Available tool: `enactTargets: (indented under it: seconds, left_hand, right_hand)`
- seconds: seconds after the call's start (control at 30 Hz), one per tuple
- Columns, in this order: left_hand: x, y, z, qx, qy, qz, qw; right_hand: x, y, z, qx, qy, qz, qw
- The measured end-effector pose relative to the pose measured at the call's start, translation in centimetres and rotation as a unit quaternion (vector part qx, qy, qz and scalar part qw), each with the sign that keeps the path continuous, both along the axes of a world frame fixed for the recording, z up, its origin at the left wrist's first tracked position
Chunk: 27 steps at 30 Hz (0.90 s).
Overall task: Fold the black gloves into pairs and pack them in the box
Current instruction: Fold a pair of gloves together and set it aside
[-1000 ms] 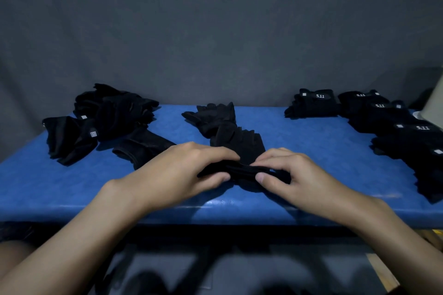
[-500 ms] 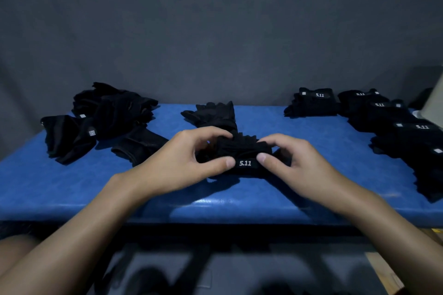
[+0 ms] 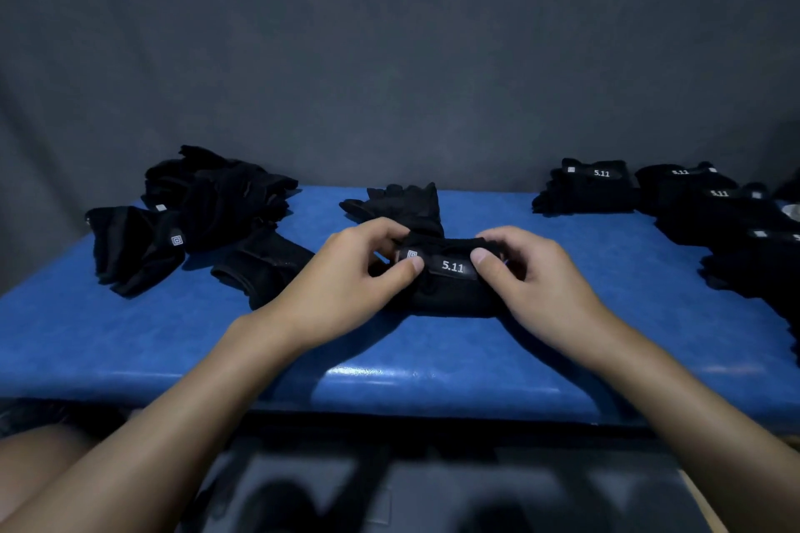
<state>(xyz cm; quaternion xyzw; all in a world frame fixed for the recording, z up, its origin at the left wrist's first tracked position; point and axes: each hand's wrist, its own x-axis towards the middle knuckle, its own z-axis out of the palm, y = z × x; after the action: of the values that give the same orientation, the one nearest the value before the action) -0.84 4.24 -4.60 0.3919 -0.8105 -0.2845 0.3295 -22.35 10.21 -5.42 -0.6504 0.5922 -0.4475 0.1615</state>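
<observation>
Two hands, your left hand [image 3: 346, 273] and right hand [image 3: 532, 277], pinch a folded glove pair [image 3: 450, 286] at its ends, thumbs flanking its "5.11" label [image 3: 453, 266], on the blue table [image 3: 130, 338].

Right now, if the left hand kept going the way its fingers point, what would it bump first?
The left hand pinches the folded glove pair, so that comes first. Past it, the hand would probably meet the right hand holding the other end, though depth is hard to judge.
</observation>
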Motion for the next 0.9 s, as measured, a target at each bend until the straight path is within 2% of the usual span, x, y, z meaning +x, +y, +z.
enactTargets:
  seconds: [0.13, 0.27, 0.47, 0.57, 0.73, 0.9]
  left_hand:
    - [-0.5, -0.3, 0.0, 0.000, -0.016, 0.024, 1.000]
    - [-0.7, -0.5, 0.0, 0.000, -0.036, 0.029, 0.999]
    - [-0.6, 0.2, 0.5, -0.031, -0.031, -0.011, 0.999]
    - [-0.3, 0.3, 0.5, -0.046, -0.070, -0.029, 0.996]
    - [0.1, 0.4, 0.4, -0.053, -0.096, -0.015, 0.994]
    - [0.2, 0.3, 0.3, -0.059, -0.111, 0.001, 0.992]
  right_hand:
    - [0.0, 0.1, -0.1, 0.025, -0.027, 0.016, 0.999]
    - [-0.5, -0.1, 0.0, 0.032, -0.008, 0.008, 0.999]
    - [-0.8, -1.1, -0.5, 0.021, -0.001, -0.036, 0.999]
    - [-0.8, -1.4, -0.7, 0.012, -0.017, -0.048, 0.999]
    - [-0.8, -0.9, -0.7, -0.030, 0.046, -0.012, 0.998]
    - [-0.9, 0.2, -0.6, -0.001, 0.155, 0.062, 0.986]
